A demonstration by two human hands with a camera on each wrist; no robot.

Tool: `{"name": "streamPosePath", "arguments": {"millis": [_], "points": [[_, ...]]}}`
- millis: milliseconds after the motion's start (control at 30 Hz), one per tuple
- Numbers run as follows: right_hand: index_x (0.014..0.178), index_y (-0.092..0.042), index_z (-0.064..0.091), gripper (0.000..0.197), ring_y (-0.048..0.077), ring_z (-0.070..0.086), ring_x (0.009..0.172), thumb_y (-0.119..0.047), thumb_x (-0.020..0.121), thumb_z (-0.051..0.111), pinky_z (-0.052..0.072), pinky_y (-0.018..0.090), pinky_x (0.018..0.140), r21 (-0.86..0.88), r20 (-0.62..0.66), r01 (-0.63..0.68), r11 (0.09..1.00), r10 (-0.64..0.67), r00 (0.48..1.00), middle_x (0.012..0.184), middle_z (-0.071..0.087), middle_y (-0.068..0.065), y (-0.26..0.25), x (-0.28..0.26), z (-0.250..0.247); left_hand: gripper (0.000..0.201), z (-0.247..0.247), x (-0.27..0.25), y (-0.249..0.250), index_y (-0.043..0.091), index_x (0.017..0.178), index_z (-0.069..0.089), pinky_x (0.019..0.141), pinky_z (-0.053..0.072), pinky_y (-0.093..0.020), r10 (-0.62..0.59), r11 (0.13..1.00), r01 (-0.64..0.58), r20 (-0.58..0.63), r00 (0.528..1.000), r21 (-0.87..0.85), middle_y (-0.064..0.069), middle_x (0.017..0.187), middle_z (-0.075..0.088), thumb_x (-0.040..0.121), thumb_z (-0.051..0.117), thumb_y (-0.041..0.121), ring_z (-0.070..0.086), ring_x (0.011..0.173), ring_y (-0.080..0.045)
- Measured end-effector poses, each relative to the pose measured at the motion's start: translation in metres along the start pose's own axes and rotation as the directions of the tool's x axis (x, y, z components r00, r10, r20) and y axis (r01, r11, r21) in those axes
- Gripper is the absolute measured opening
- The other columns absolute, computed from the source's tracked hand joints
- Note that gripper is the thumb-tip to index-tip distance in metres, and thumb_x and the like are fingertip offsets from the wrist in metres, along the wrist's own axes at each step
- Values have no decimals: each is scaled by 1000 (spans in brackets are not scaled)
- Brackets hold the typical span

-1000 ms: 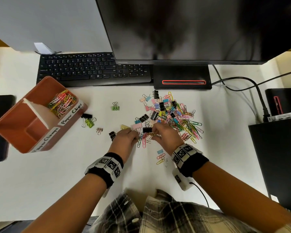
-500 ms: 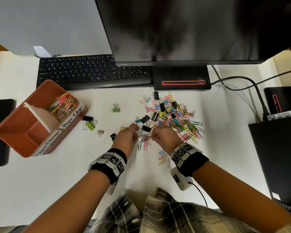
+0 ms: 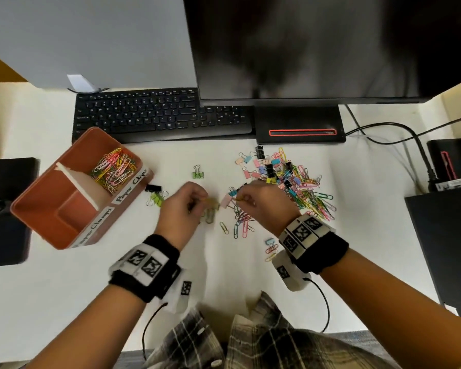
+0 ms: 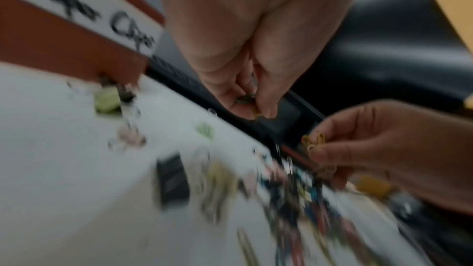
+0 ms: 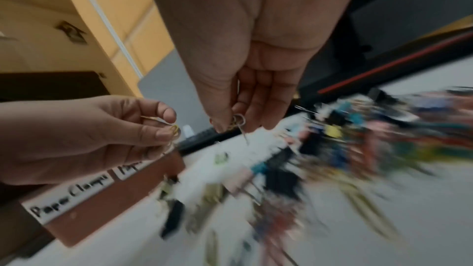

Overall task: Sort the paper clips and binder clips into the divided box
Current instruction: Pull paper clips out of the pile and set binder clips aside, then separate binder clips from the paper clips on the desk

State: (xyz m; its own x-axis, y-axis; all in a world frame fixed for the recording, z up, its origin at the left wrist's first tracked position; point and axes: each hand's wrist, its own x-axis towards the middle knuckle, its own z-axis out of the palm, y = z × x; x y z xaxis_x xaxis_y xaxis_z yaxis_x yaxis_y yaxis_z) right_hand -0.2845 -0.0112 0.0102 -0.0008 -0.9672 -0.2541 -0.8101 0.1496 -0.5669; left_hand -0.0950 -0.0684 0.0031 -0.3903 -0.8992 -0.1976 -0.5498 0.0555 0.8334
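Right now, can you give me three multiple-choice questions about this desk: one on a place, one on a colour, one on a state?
1. Where does the box stand, seen from the person?
A. left of the loose pile
B. right of the pile
C. on the keyboard

2. What colour is the lone binder clip between the box and the pile?
A. red
B. green
C. white

3. What is the left hand doing?
A. lying flat
B. pressing keys
C. pinching a paper clip

Answers: 1 A, the box is on the person's left; 2 B, its body is green; 3 C, the wrist view shows fingertips closed on a clip.
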Motion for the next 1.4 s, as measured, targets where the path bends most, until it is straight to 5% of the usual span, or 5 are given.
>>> {"name": "streamPosePath", "arguments": {"millis": [233,467,700,867,1400], "points": [[88,-17,65,6,13,51,74,-21,85,62,42,25,72,127,-54,214,969,-208,977,81,50,-5,-129,97,15,8,-138,35,-12,15,83,63,78,49,-22,-92,993,113,-341,936,41,0,82,67,79,68,9,60,74,-11],[123,-13,54,44,24,63,97,-23,82,68,50,38,91,205,-3,141,968,-144,990,114,62,11,-194,157,47,28,-176,50,-38,12,119,57,97,36,-23,-142,977,176,-253,957,119,-4,121,60,95,41,10,54,112,-17],[107,-20,62,20,6,50,76,-23,87,61,45,23,75,138,-11,105,985,-104,995,94,62,-1,-99,64,35,14,-113,1,-23,20,98,63,75,50,-24,53,997,-55,44,998,50,4,89,67,88,57,12,62,80,-11],[109,-24,60,30,10,51,82,-16,82,67,46,29,75,25,165,-172,985,165,972,96,54,-8,5,-23,34,23,-24,-22,-24,16,106,62,65,37,-16,-82,971,-26,429,899,239,3,88,64,86,60,27,54,72,-10],[97,-7,67,15,26,62,91,-4,85,60,47,28,81,78,16,-218,973,218,976,99,67,12,57,-19,30,15,69,-6,-21,5,94,58,74,38,-29,-279,859,187,129,952,477,-17,102,58,87,45,4,55,92,-31]]}}
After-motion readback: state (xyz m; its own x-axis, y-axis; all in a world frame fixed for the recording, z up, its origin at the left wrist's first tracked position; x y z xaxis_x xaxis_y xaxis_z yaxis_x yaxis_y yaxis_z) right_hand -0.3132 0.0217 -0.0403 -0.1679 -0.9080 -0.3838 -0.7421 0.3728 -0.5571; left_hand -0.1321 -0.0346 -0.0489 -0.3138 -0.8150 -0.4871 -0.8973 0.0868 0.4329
